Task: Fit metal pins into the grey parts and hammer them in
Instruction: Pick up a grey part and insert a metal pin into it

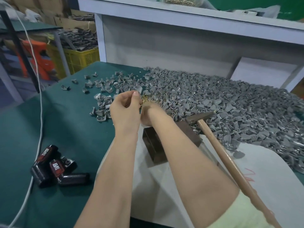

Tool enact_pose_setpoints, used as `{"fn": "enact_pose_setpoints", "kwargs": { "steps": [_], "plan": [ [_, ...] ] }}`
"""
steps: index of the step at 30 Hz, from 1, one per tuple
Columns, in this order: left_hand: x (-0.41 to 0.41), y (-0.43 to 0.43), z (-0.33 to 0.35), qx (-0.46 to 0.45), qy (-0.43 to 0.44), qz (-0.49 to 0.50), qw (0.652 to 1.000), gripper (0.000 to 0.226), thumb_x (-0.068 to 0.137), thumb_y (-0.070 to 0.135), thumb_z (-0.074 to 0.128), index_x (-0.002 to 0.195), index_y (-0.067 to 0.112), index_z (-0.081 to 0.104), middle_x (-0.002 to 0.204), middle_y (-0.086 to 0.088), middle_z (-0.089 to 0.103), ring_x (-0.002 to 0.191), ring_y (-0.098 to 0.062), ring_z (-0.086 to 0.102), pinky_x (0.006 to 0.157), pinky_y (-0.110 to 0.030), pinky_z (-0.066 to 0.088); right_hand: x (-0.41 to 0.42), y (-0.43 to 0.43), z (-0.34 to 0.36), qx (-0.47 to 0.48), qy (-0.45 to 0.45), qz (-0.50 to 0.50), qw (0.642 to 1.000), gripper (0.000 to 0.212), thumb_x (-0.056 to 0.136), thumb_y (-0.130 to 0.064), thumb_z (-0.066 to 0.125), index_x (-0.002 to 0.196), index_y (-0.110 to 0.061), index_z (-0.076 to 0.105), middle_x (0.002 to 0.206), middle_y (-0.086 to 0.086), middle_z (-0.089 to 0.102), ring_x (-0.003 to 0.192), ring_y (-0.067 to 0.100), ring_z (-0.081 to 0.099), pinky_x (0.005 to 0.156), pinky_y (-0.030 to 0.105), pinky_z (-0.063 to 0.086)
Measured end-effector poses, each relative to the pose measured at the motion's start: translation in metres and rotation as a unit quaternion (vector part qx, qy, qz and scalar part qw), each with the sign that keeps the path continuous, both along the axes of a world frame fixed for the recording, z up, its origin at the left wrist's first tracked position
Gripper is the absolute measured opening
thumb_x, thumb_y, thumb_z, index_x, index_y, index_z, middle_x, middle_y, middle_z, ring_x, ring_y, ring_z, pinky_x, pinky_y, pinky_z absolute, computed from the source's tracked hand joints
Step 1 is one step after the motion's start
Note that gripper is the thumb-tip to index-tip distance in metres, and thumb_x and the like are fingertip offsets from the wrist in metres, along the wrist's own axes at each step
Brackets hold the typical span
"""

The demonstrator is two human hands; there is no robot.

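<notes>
A huge heap of grey parts (222, 102) covers the right and back of the green table, and looser ones (105, 83) are scattered to the left. A small pile of brass metal pins (148, 99) lies at the heap's near edge. My left hand (126, 111) is raised above the pins, fingertips pinched on a pale grey part (138, 90). My right hand (146, 116) is tucked behind the left one at the pins, its fingers hidden. The hammer (199, 116) lies unheld, head by the dark metal block (158, 143), wooden handle running down to the right.
A white board (181, 186) lies under the block at the table's front. Black taped objects (54, 167) and a white cable (40, 122) sit at the left. A white shelf unit (181, 38) rises behind the heap. A yellow crate (79, 58) stands beyond the table.
</notes>
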State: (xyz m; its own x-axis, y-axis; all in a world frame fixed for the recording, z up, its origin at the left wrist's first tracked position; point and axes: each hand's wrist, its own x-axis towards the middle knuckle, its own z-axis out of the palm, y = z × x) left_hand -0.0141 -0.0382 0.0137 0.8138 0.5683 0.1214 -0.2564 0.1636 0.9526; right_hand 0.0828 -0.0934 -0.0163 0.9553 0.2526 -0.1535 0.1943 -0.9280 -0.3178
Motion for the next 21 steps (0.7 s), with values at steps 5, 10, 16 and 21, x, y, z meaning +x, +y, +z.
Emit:
{"fn": "enact_pose_setpoints", "kwargs": {
  "steps": [5, 10, 16, 21],
  "plan": [
    [-0.002, -0.004, 0.003, -0.001, 0.008, -0.009, 1.0, 0.013, 0.091, 0.014, 0.062, 0.082, 0.024, 0.063, 0.089, -0.001, 0.069, 0.088, -0.014, 0.065, 0.086, -0.029, 0.054, -0.001, 0.005, -0.005, 0.07, 0.035, 0.003, 0.997, 0.033, 0.097, -0.014, 0.042, 0.128, -0.01, 0.052, 0.128, 0.013, 0.057, 0.116, 0.031, 0.054, 0.098, 0.043, 0.045],
    [-0.004, -0.008, 0.005, 0.008, 0.013, -0.016, 1.0, 0.011, 0.091, 0.014, 0.062, 0.084, 0.023, 0.064, 0.092, -0.003, 0.069, 0.088, -0.013, 0.064, 0.088, -0.034, 0.054, -0.002, -0.002, -0.002, 0.004, -0.015, 0.007, 1.0, 0.031, 0.097, -0.024, 0.044, 0.125, -0.019, 0.053, 0.127, 0.001, 0.057, 0.112, 0.022, 0.056, 0.096, 0.036, 0.047],
    [-0.004, -0.01, 0.003, 0.038, 0.006, -0.026, 0.999, 0.014, 0.09, 0.014, 0.063, 0.081, 0.026, 0.062, 0.094, -0.004, 0.069, 0.092, -0.016, 0.064, 0.09, -0.036, 0.052, -0.012, -0.005, 0.011, 0.107, -0.013, -0.034, 0.994, 0.028, 0.098, -0.022, 0.039, 0.114, -0.01, 0.058, 0.117, 0.01, 0.062, 0.106, 0.027, 0.058, 0.093, 0.037, 0.048],
    [-0.004, -0.016, 0.002, 0.112, -0.026, -0.054, 0.992, 0.015, 0.09, 0.016, 0.063, 0.082, 0.029, 0.061, 0.088, 0.004, 0.069, 0.086, -0.01, 0.064, 0.082, -0.024, 0.05, -0.042, -0.063, 0.043, 0.301, -0.121, -0.115, 0.939, 0.017, 0.09, -0.009, 0.057, 0.077, -0.019, 0.058, 0.082, 0.003, 0.066, 0.081, 0.023, 0.067, 0.078, 0.037, 0.054]
  ]
}}
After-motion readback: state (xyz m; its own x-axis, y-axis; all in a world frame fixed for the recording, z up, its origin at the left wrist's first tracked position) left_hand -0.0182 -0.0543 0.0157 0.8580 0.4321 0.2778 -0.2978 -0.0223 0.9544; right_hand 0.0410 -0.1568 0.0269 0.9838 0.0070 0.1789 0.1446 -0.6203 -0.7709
